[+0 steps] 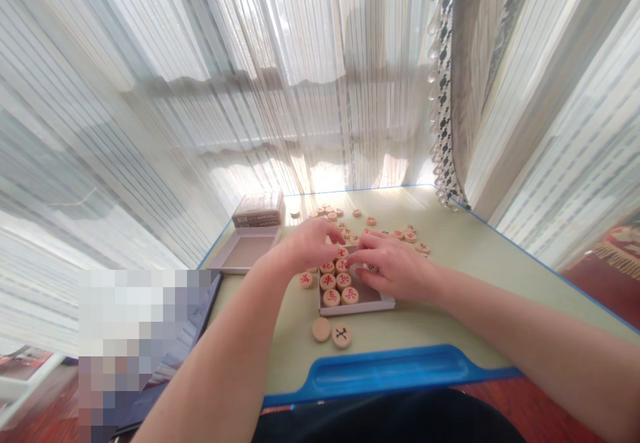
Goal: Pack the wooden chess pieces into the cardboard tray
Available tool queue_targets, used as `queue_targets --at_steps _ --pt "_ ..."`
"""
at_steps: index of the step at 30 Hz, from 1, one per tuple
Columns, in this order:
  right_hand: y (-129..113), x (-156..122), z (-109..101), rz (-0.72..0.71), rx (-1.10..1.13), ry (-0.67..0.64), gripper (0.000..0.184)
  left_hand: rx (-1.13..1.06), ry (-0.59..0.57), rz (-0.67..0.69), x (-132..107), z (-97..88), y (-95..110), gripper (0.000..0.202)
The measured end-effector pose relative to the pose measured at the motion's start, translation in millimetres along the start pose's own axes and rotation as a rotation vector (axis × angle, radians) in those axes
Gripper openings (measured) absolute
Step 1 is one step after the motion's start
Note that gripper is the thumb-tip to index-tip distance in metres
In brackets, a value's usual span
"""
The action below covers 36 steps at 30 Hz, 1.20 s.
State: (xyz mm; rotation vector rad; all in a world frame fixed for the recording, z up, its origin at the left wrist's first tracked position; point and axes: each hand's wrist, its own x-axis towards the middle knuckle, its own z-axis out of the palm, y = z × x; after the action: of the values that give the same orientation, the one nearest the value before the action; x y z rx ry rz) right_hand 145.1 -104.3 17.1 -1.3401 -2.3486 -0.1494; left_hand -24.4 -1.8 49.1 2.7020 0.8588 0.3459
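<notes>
A shallow box tray [367, 302] on the table holds round Xiangqi pieces with red characters, such as a red piece [331, 298], lined up in two columns on its left side. Over its far left corner is my left hand [313, 243], thumb and forefinger curved and apart, with nothing visible between them. My right hand [395, 264] reaches in from the right, fingers spread, fingertips against the column's upper pieces; its thumb is hidden. Under that hand a black-marked piece [370, 267] partly shows.
A blank-faced piece [321, 329] and a black-marked piece [342, 336] lie in front of the tray. Several more are scattered behind it. Far left are an open box lid [250, 250] and a brown box [259, 208]. The table has a blue raised edge [390, 368].
</notes>
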Motion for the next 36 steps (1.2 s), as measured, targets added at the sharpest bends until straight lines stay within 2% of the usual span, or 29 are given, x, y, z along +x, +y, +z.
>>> queue_targets --at_steps 3,10,16,20,32,36 --pt "0.7 0.0 0.7 -0.006 0.007 -0.004 0.019 0.023 -0.003 0.027 -3.1 -4.0 1.8 0.037" --pt "1.7 0.3 0.2 -0.03 0.028 0.001 0.02 0.187 -0.163 -0.022 -12.1 -12.9 8.4 0.059" --pt "0.6 -0.5 -1.9 -0.134 0.067 0.051 0.021 0.227 -0.233 -0.031 -14.3 -14.0 13.7 0.066" --pt "0.4 -1.0 -1.7 -0.181 0.117 0.042 0.021 0.222 -0.242 -0.034 -13.3 -12.9 14.4 0.065" --pt "-0.7 -1.8 -2.6 -0.162 0.089 0.004 0.023 0.189 -0.221 -0.028 -11.9 -13.2 13.3 0.056" --pt "0.3 -0.8 -2.0 -0.092 0.044 0.028 0.024 0.192 -0.219 -0.018 -11.5 -12.3 13.1 0.053"
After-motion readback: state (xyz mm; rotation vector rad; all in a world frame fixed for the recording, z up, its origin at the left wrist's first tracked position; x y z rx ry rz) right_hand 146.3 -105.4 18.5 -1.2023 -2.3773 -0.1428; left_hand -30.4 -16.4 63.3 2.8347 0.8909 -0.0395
